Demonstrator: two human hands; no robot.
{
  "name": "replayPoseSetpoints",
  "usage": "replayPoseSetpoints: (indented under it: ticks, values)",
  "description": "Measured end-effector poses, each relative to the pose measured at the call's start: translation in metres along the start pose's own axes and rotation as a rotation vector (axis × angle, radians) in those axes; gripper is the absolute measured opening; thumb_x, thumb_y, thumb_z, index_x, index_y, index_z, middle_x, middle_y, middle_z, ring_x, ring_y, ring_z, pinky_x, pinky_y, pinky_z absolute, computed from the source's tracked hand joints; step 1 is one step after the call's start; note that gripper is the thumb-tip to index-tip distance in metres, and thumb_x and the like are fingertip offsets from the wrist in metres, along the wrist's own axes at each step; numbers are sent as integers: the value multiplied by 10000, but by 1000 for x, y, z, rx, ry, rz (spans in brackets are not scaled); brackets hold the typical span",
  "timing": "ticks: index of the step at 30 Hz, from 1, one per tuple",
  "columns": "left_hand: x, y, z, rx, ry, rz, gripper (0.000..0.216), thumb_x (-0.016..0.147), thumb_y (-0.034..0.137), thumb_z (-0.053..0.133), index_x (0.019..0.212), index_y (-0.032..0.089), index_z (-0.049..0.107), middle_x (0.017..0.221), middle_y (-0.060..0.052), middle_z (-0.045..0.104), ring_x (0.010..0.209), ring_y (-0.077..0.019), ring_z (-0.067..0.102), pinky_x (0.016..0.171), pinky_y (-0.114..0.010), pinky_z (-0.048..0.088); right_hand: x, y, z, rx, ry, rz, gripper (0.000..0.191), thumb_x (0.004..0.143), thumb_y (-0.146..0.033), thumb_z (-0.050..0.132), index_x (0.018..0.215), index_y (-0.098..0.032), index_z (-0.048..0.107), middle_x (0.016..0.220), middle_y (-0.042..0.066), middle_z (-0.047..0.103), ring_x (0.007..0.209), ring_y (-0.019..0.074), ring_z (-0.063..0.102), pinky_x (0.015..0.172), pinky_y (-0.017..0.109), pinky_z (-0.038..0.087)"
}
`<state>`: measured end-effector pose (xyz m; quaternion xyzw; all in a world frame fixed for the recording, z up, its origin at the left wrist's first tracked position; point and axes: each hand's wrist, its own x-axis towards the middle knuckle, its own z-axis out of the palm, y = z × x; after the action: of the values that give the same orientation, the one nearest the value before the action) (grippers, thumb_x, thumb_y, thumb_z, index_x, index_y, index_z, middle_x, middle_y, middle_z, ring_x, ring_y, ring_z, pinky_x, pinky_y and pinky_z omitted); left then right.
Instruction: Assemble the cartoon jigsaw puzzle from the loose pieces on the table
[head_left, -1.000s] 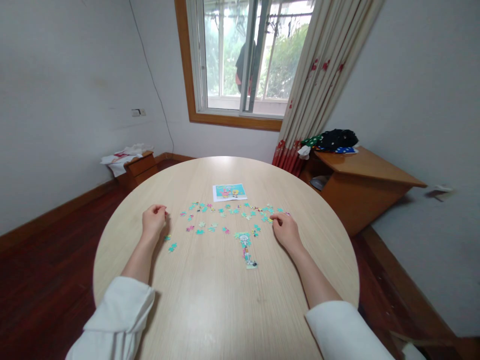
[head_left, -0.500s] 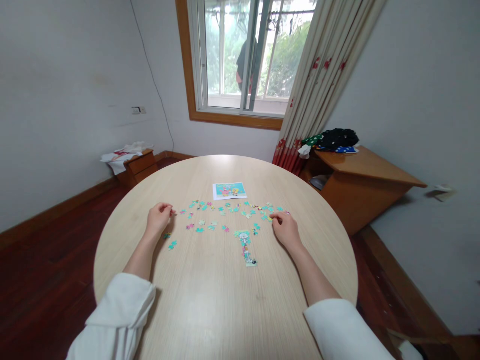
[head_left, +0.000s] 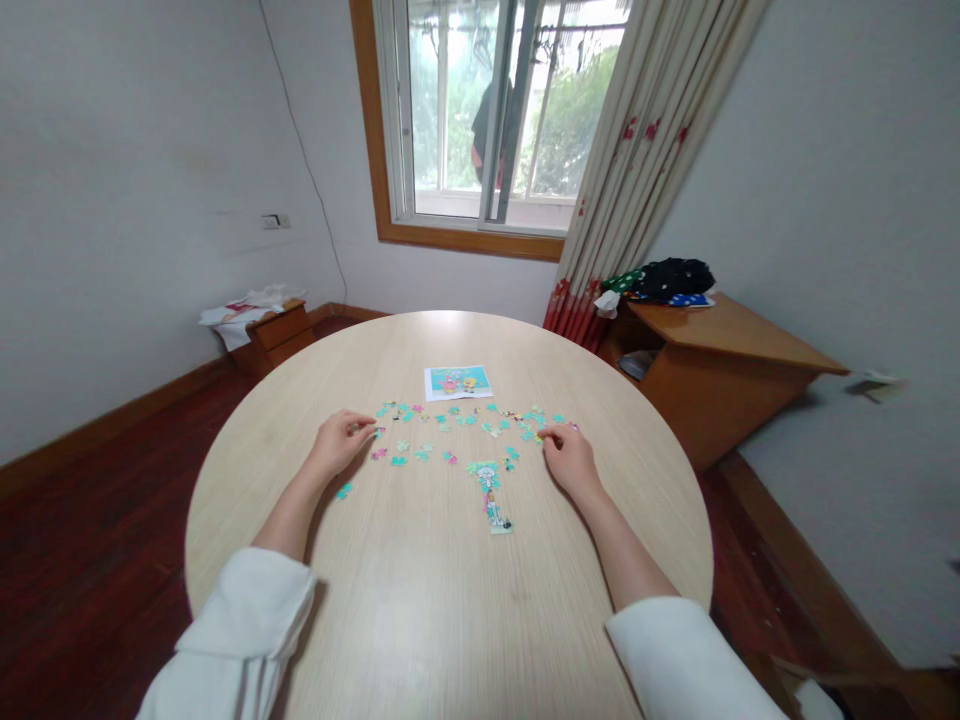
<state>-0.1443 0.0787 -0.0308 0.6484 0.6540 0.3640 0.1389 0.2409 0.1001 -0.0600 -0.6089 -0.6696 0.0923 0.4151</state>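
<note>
Several small teal and pink jigsaw pieces [head_left: 450, 420] lie scattered across the middle of a round pale wooden table [head_left: 420, 620]. A joined strip of pieces [head_left: 491, 495] runs toward me near the centre. A small reference picture [head_left: 457, 382] lies beyond the pieces. My left hand [head_left: 341, 443] rests on the table at the left end of the scatter, fingers curled, fingertips pinched at a piece. My right hand [head_left: 568, 458] lies at the right end, fingers curled, fingertips pinching a small piece. What each pinch holds is too small to name.
A wooden cabinet [head_left: 720, 370] with dark clothes on top stands at the right by a curtain [head_left: 637, 170]. A low wooden stand [head_left: 274, 330] with cloth is at the left wall. A window [head_left: 495, 110] is behind the table. One loose teal piece [head_left: 345, 491] lies near my left forearm.
My left hand has slid to the right, from the table's left part up to the left end of the scattered pieces. My right hand has stayed in place.
</note>
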Motion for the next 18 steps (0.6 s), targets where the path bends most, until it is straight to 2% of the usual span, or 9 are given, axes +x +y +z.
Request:
replayPoseSetpoints:
  ticks: [3, 6, 9, 13, 18]
  values:
    - [-2, -2, 10, 199, -76, 135, 305, 790, 277, 487, 955, 198, 731, 1018, -94, 675, 923, -247, 575, 854, -383, 429, 0, 0, 0, 8, 2, -3, 241, 735, -157, 452, 746, -183, 691, 853, 73, 709, 826, 197, 621, 813, 346, 460]
    - [-3, -5, 15, 321, -116, 165, 370, 806, 166, 434, 1039, 239, 711, 1139, -73, 648, 995, -267, 550, 889, -416, 404, 0, 0, 0, 8, -4, 5, 241, 737, -159, 451, 749, -180, 690, 861, 81, 708, 837, 207, 624, 819, 355, 462]
    - [-3, -7, 15, 368, -153, 179, 417, 785, 108, 424, 1066, 243, 701, 1171, -69, 640, 1004, -271, 546, 890, -416, 397, 1, -1, 0, -2, -10, 9, 237, 734, -157, 453, 742, -176, 689, 863, 87, 707, 844, 214, 623, 824, 359, 461]
    - [-3, -5, 11, 407, -165, 196, 407, 796, 125, 403, 1056, 214, 702, 1141, -86, 647, 999, -270, 549, 884, -408, 393, 1, -1, 0, -14, -5, 10, 236, 736, -158, 454, 740, -177, 690, 855, 83, 708, 833, 212, 621, 815, 357, 460]
    - [-4, 0, 6, 400, -187, 171, 341, 820, 234, 434, 1040, 212, 694, 1109, -90, 643, 1021, -271, 556, 891, -406, 386, 0, -1, 0, -16, -3, 13, 238, 737, -150, 456, 744, -179, 692, 850, 79, 706, 820, 206, 617, 800, 348, 461]
